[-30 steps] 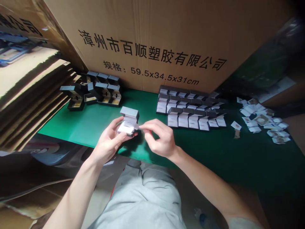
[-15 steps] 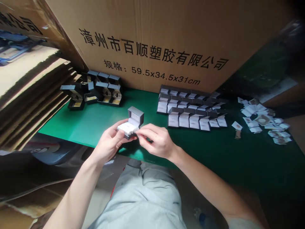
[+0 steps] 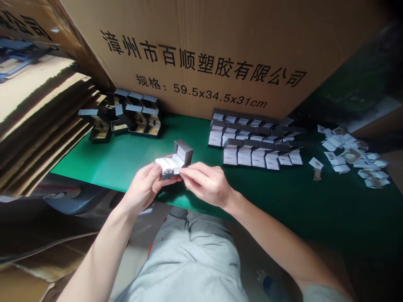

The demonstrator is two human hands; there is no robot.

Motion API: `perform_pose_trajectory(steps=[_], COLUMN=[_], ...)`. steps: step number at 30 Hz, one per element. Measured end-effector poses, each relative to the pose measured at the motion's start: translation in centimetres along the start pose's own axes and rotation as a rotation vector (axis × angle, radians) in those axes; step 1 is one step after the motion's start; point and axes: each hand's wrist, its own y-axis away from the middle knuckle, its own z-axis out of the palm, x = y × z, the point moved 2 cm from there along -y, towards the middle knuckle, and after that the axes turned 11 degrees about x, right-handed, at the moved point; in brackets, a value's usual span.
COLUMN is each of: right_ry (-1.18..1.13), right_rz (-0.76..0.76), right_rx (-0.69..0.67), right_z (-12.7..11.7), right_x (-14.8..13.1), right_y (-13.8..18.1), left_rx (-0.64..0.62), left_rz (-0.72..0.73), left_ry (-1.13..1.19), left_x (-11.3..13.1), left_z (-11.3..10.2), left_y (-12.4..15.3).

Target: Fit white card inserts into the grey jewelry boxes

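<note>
Turned box further round vs 0.5s ago; gripping it open in L hand, over table nr front edge; touching its corner w/ R hand, can't tell if pinching.

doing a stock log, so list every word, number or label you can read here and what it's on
"漳州市百顺塑胶有限公司" – large cardboard carton at the back
"规格: 59.5x34.5x31cm" – same carton, the line below
"公司" – second carton at far left; the line is cut off before it by the picture's edge
Too small to read: the tiny dark marks on the white inserts of the open boxes at right
</note>
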Motion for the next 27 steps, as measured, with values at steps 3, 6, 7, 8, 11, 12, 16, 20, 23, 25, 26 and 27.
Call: perform_pose_trajectory(steps=[3, 6, 7, 8, 11, 12, 16, 20, 23, 25, 26, 27], right_ry=[0.028, 0.067, 0.076, 0.080, 0.082, 0.078, 0.035, -0.022, -0.106, -0.186, -0.224, -0.256], right_rz=[-0.004, -0.017, -0.020, -0.020, -0.002, 0.000, -0.040, 0.044, 0.096, 0.107, 0.113, 0.126], right_rx=[-0.041, -0.060, -0.047, -0.035, -0.014, -0.011, 0.089, 0.107, -0.042, -0.136, -0.172, -0.200], right_z=[0.2, 0.1, 0.1, 0.0, 0.1, 0.1, -0.6, -2.2, -2.7, -2.5, -2.3, -2.1], right_x=[0.0, 0.0, -0.1, -0.1, -0.2, -0.2, -0.3, 0.3, 0.8, 0.8, 0.7, 0.6], right_y=[0.2, 0.2, 0.1, 0.1, 0.1, 0.1, -0.3, -1.7, -2.5, -2.6, -2.5, -2.3], left_rx=[0.022, 0.065, 0.075, 0.077, 0.068, 0.065, 0.041, 0.015, -0.037, -0.090, -0.110, -0.122], left_rz=[-0.018, -0.019, -0.009, 0.003, 0.032, 0.036, 0.021, 0.005, 0.008, 0.021, 0.032, 0.045], left_ry=[-0.027, -0.055, -0.063, -0.073, -0.096, -0.095, -0.093, -0.156, -0.199, -0.245, -0.283, -0.329], left_x=[0.0, 0.0, 0.0, 0.0, 0.1, 0.1, 0.3, 0.5, 0.2, -0.1, -0.3, -0.4], left_z=[0.0, 0.1, 0.1, 0.2, 0.5, 0.5, 0.9, 1.1, 0.8, 0.6, 0.5, 0.5], left_y=[-0.1, -0.2, -0.2, -0.2, -0.1, -0.1, 0.1, 0.1, -0.1, -0.2, -0.3, -0.3])
